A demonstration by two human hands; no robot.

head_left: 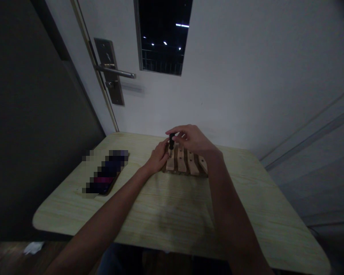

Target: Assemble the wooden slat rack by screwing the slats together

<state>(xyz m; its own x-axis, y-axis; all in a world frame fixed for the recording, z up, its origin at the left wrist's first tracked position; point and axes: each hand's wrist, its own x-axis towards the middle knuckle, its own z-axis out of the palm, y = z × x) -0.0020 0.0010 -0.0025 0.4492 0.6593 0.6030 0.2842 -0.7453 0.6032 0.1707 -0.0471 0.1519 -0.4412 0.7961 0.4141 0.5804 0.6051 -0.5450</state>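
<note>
A wooden board (176, 172) sits at the middle of the table, with several pale shaped wooden pieces (181, 162) lined up across it. Dark holes show in these pieces. My right hand (190, 139) is over the board's back left part, its thumb and fingers pinching the black handle of what looks like a short screwdriver (171, 141). The tool stands upright, its lower end at the leftmost piece; the tip is too small to make out. My left hand (157, 157) grips the board's left side, thumb by the leftmost piece. My right wrist hides part of the board's right end.
A phone (107, 175), partly pixelated, lies on the left of the light wooden table (149, 214). Behind the table stands a white door (232, 76) with a metal handle (117, 71) and a dark window (163, 38). White crumpled paper (33, 247) lies on the floor.
</note>
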